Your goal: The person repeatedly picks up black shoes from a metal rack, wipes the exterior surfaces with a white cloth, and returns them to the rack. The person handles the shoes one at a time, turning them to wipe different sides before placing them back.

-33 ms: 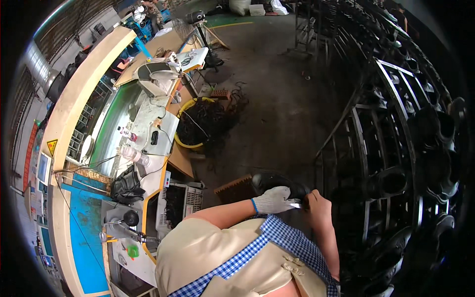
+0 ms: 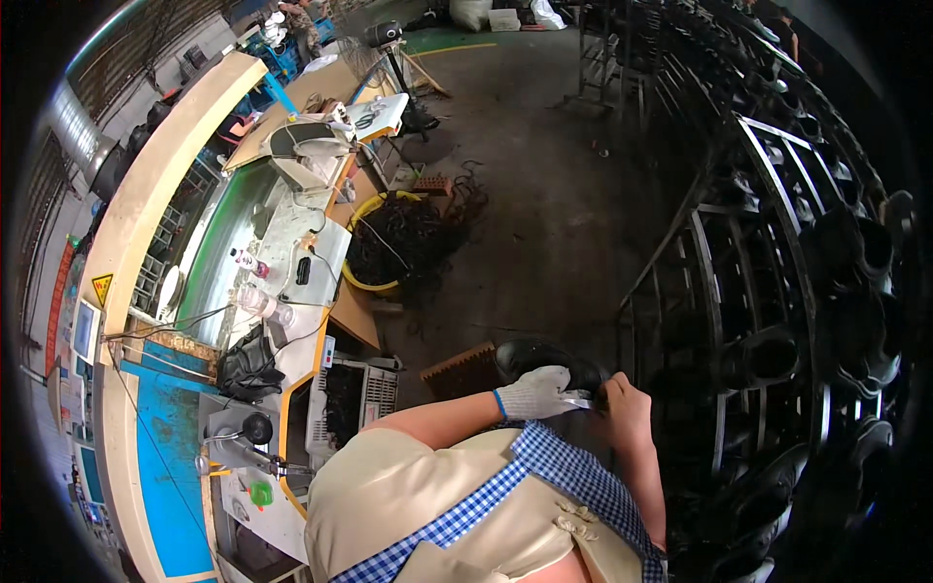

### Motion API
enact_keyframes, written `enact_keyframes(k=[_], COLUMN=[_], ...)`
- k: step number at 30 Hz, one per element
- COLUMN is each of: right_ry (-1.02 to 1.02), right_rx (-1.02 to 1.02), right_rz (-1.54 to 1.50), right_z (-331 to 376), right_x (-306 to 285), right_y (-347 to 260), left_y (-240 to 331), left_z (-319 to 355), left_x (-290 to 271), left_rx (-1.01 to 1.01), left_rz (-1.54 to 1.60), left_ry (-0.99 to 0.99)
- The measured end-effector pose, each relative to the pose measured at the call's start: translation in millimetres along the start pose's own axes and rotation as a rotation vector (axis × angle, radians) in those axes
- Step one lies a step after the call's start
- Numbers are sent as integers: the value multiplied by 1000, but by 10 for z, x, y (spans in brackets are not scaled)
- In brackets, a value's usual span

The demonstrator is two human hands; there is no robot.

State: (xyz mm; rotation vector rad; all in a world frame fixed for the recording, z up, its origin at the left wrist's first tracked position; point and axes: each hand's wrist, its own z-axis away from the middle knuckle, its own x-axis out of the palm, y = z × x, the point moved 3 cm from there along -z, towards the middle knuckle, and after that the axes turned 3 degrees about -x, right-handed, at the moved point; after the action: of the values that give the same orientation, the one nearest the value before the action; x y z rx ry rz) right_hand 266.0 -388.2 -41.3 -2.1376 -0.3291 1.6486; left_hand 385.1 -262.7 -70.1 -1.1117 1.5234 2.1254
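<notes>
I hold a black shoe [image 2: 544, 358] in front of my chest, above the concrete floor. My left hand [image 2: 533, 393], in a white knit glove with a blue cuff, is clasped over the shoe's near side. My bare right hand [image 2: 622, 406] is closed at the shoe's right end. A small pale metal tool [image 2: 581, 398] pokes out between the two hands; which fingers pinch it is hard to tell. The shoe's underside is hidden by my hands.
A curved metal rack [image 2: 768, 321] full of dark shoes fills the right side. To the left runs a long workbench [image 2: 282, 243] with machines and bottles. A yellow tub of black scraps [image 2: 389, 243], a white slotted basket [image 2: 355, 398] and a brown ridged block [image 2: 462, 367] stand nearby.
</notes>
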Motion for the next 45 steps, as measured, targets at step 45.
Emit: enact_keyframes(k=[45], right_ry=[337], right_rx=[675], right_rz=[-1492], right_z=[802], right_x=[107], right_y=[75], left_y=[610], left_z=[94], left_x=[-29], left_rx=[652], left_rz=[-193], left_ry=[-73])
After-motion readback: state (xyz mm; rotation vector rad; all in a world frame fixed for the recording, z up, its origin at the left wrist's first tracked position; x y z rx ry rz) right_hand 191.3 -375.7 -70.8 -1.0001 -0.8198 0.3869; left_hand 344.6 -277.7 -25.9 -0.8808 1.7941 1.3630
